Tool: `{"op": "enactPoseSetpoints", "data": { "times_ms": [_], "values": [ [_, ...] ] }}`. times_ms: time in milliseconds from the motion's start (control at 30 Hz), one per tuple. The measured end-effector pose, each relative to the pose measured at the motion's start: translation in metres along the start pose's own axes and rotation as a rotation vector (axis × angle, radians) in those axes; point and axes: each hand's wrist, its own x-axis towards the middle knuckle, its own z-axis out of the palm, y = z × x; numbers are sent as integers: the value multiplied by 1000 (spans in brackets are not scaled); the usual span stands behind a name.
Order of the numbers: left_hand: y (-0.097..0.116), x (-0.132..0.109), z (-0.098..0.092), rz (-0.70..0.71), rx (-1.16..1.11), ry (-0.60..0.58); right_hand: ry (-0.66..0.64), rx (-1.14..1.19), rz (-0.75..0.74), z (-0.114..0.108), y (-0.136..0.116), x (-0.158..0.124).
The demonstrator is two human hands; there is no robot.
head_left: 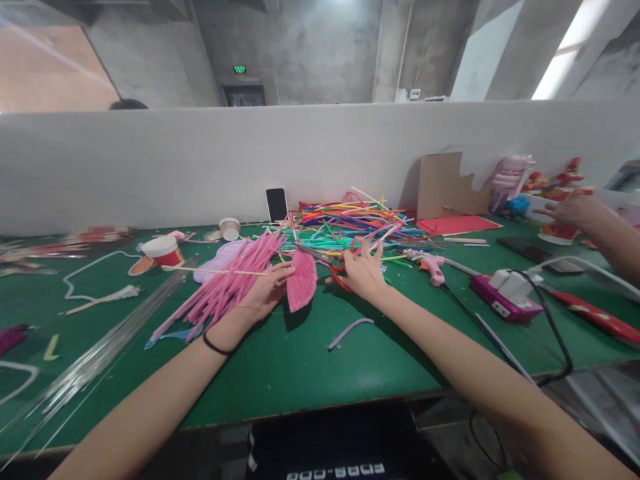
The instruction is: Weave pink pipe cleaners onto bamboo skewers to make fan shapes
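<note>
My left hand (270,291) pinches a pink pleated, fan-shaped piece (302,283) that looks made of pipe cleaners. A thin wooden stick (225,271) also runs from its fingers to the left. My right hand (367,272) is on the red-orange handles of a pair of scissors (326,259), some of its fingers raised. The scissors' blades point left, at the upper edge of the pink piece. Behind my left hand lies a bundle of pink pipe cleaners (227,280). A short lilac pipe cleaner (351,333) rests on the green table (300,373) below my hands.
Colourful pipe cleaners (350,220) pile up by the partition, beside a phone (277,205). A pink glue gun (431,264) and a purple power strip (505,300) with cables lie right. Wires (120,333) and a paper cup (163,252) are left. Another person's hand (570,210) reaches in.
</note>
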Motion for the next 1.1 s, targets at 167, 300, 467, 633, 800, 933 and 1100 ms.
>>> {"op": "enactPoseSetpoints", "data": {
  "times_ms": [167, 300, 467, 633, 800, 933, 1100],
  "values": [
    [3, -5, 7, -7, 11, 13, 24, -35, -48, 1, -1, -5],
    [4, -6, 9, 4, -5, 27, 55, -1, -41, 3, -5, -10],
    [4, -5, 9, -1, 14, -29, 32, 41, 149, 3, -4, -6],
    [6, -12, 12, -49, -14, -119, -114, 118, 275, 3, 9, -3],
    [6, -17, 13, -62, -13, -176, -332, 141, 299, 2, 11, -3],
    [3, -15, 10, -61, 5, -173, -310, 185, 134, 0, 9, -2],
    [3, -17, 10, -36, 23, -199, -103, 466, 70, -7, 3, 0]
  ]
}}
